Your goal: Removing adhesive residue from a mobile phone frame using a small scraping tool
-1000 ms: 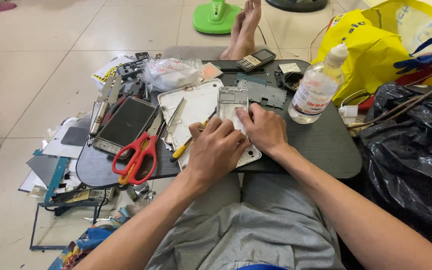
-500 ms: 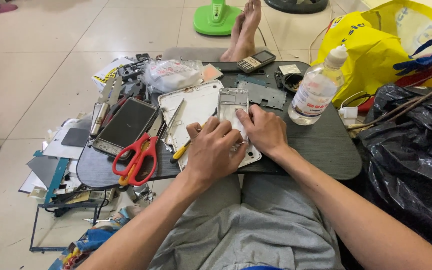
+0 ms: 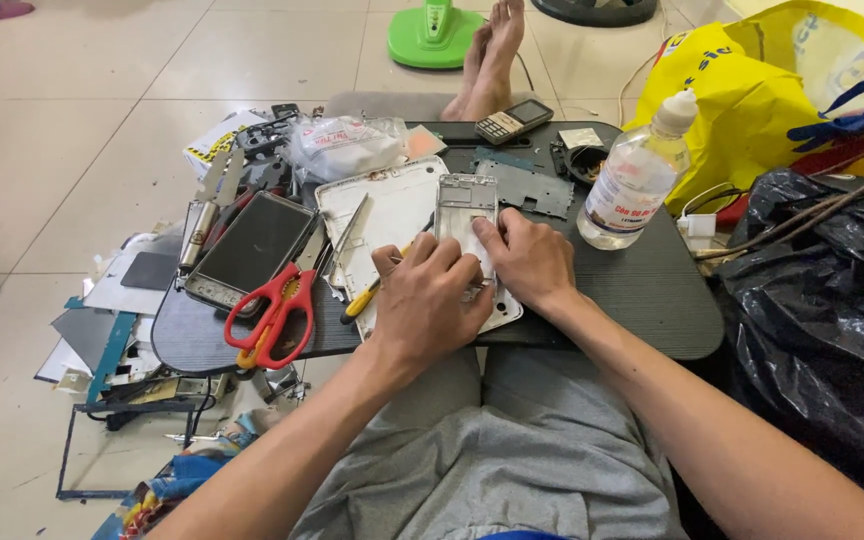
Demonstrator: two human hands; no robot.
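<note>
Phone frame (image 3: 467,205) under both hands; scissors (image 3: 274,312) left, bottle (image 3: 636,175) right.

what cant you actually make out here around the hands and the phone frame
- Head view: the lower part of the silver phone frame is hidden under the left hand and right hand.
- Whether either hand grips a tool: fingertips are covered by the hands themselves.
- The yellow-handled tool: its tip runs under the left hand.
- The black bag is cut off by the right edge.
- Small parts beside the red scissors are too small to tell.
</note>
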